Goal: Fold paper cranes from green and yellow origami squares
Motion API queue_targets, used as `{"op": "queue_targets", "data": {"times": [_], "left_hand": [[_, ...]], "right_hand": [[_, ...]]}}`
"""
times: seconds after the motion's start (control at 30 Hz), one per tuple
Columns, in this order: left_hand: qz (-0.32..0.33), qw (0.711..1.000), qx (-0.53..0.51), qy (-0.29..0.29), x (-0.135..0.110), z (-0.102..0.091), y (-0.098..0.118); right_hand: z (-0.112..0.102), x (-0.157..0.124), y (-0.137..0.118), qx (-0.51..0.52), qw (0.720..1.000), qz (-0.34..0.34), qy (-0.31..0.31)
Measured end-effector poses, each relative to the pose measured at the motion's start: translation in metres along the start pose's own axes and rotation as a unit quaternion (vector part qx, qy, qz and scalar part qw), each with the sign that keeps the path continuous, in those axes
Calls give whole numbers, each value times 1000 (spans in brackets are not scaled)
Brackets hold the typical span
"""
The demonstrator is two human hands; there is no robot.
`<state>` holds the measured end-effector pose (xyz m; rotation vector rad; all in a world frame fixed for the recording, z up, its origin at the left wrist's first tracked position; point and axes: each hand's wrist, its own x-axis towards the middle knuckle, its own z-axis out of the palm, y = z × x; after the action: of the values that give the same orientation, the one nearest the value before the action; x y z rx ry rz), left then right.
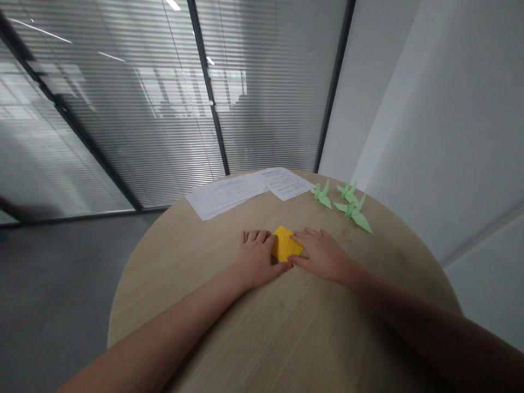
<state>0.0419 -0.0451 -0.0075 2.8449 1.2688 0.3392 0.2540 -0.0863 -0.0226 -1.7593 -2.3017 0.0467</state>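
Note:
A small piece of folded yellow origami paper (283, 244) lies on the table between my hands, its pointed corner facing away from me. My left hand (257, 255) rests at its left side, the index finger on the edge and the thumb along the near edge. From the right, my right hand (320, 252) holds the paper with fingertips on top and the thumb at the near right edge. Part of each side is covered by fingers. Light green folded paper cranes stand beyond my right hand: one crane (321, 195) apart, another crane (355, 212) close to a third crane (347, 191).
The round wooden table (262, 338) carries white printed sheets (229, 194) at its far side, overlapping one another. Beyond it is a glass partition (270, 120) with blinds and dark frames. A white wall (450, 136) stands close on the right.

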Motion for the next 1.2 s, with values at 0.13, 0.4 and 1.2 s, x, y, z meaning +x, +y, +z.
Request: {"op": "queue_targets", "data": {"times": [0.13,0.4,1.2], "left_hand": [[-3,1000,-11,-4,1,1,-1],[-14,1000,-17,-5,1,7,-4],[-84,901,-424,40,24,10,-33]], "right_hand": [[13,-1,3,-10,1000,10,6],[23,0,4,-20,999,31,2],[20,23,19,469,876,92,63]]}}
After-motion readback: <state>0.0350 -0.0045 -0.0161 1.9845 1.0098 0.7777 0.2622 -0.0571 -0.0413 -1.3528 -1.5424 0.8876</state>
